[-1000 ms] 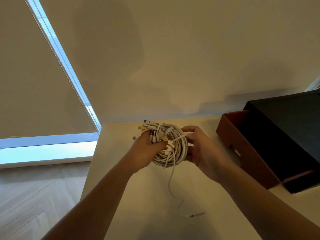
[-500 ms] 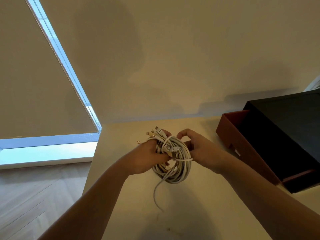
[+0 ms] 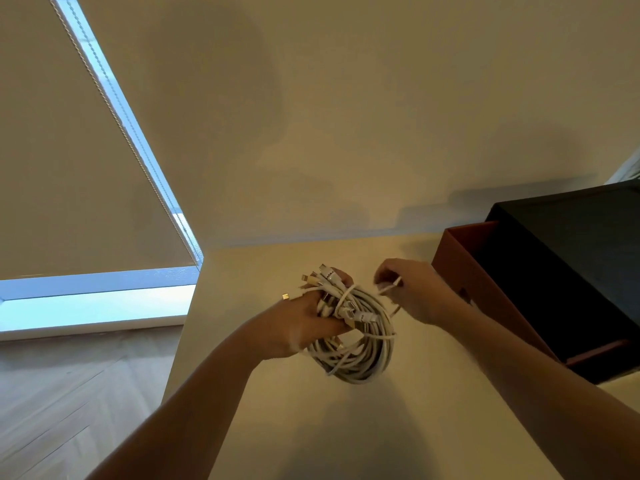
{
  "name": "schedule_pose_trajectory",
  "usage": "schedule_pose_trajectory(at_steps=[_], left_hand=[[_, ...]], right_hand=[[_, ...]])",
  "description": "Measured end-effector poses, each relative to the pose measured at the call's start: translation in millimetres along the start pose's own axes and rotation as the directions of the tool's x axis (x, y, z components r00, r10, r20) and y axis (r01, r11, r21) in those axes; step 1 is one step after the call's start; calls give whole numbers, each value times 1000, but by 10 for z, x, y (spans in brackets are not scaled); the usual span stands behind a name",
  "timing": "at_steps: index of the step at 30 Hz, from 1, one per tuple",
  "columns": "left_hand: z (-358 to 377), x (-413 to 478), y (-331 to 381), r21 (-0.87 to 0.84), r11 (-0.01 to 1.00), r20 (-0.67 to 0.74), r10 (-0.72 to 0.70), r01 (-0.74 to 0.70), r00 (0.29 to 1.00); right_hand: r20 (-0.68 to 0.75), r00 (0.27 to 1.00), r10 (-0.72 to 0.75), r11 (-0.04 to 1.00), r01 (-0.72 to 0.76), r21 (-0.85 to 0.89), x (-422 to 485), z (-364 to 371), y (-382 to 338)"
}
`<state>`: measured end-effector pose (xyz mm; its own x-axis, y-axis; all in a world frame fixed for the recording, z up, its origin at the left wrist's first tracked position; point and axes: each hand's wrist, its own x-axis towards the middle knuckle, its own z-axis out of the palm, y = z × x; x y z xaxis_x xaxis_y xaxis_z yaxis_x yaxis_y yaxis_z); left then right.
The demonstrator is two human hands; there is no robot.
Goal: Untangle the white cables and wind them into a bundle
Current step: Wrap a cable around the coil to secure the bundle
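Left hand (image 3: 304,323) fists its grip round the coiled white cables (image 3: 367,355) while right hand (image 3: 417,294) pinches a loose end (image 3: 388,287).

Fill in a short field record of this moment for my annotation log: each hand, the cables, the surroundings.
white cables: wound into a round bundle, one strand wrapped crosswise
left hand: grips the bundle at its side, plugs sticking up past the fingers
right hand: pinches a loose cable end beside the bundle
table: pale top below the bundle; contact cannot be told
box: reddish-brown, open, dark inside, on the table at the right
task state: wound; last end not yet tucked
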<state>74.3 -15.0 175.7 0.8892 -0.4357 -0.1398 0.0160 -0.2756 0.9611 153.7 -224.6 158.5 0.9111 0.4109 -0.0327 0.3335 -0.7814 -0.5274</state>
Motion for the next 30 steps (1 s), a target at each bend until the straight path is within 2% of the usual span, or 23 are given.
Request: schedule_pose_trajectory(at_steps=[2, 4, 6, 8, 11, 13, 16, 18, 20, 22, 25, 28, 30], left_hand=[[-27, -35, 19, 47, 999, 28, 10, -11, 1000], [-57, -65, 14, 142, 990, 46, 13, -20, 999], [-65, -84, 14, 143, 989, 63, 29, -37, 998], [-73, -91, 31, 86, 996, 48, 33, -37, 998], [-131, -116, 56, 72, 997, 43, 10, -13, 999], [-195, -145, 25, 131, 991, 60, -32, 24, 998], [-226, -181, -15, 231, 966, 34, -126, 115, 992], [-208, -185, 1, 187, 973, 22, -142, 136, 990], [-173, -185, 53, 109, 989, 57, -110, 103, 992], [-133, -170, 79, 61, 996, 78, -69, 65, 995], [-54, -123, 94, 63, 995, 113, -89, 83, 990], [43, -89, 58, 72, 990, 177, -134, 122, 975], [105, -95, 13, 40, 988, 114, -152, 148, 982]], right_hand=[[28, 992, 126, 952, -128, 278, 44, -40, 117], [65, 967, 247, 830, -246, 500, 104, -103, 175], [150, 946, 286, 707, -314, 634, 144, -160, 179], [237, 935, 263, 607, -351, 713, 161, -193, 182], [346, 913, 218, 617, -403, 676, 130, -257, 193], [441, 891, 105, 628, -404, 665, 93, -323, 254], [557, 821, -124, 539, -416, 733, 34, -418, 366], [531, 839, -120, 540, -394, 744, 22, -425, 358], [467, 884, 2, 563, -387, 730, 59, -380, 313], [398, 912, 94, 523, -386, 760, 120, -321, 244], [343, 918, 200, 454, -397, 798, 211, -277, 92], [270, 932, 242, 460, -355, 814, 279, -285, -48], [222, 946, 236, 447, -308, 840, 295, -328, -124]])
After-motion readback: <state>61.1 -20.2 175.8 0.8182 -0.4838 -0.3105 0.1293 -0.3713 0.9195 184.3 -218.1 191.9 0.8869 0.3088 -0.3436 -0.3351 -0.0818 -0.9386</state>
